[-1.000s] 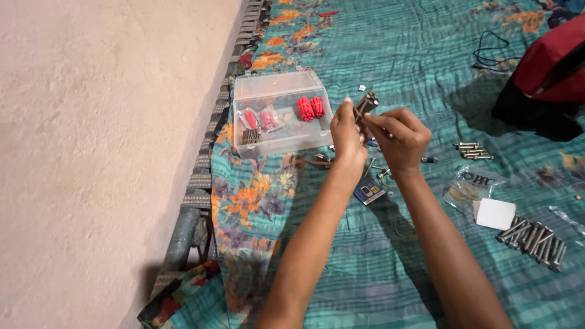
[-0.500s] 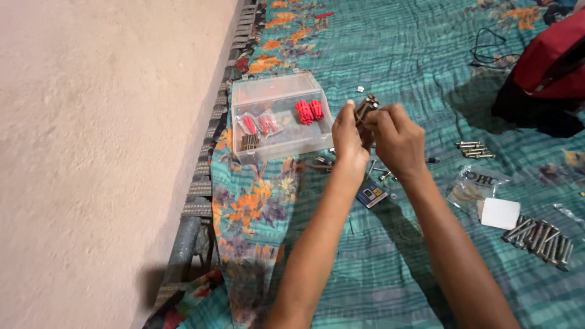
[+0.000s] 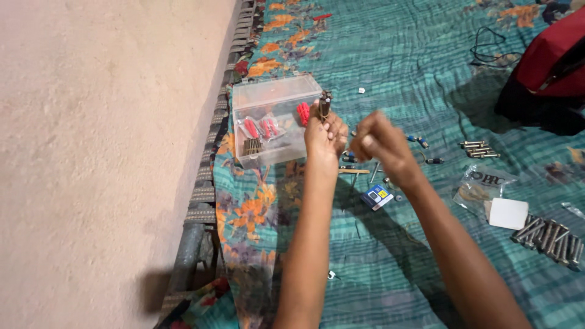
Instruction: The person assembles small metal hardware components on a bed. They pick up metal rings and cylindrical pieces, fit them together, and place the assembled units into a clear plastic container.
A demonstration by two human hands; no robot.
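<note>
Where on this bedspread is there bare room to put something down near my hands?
Bare cloth lies beyond the clear plastic box, toward the black cable, and in the near patch below the small blue packet, left of the row of bolts. It is crowded between the left hand, the right hand and the plastic bag, with scattered small parts.

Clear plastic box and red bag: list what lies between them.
Head view: both hands, left hand pinching a small dark metal piece, right hand, plus scattered bolts.
</note>
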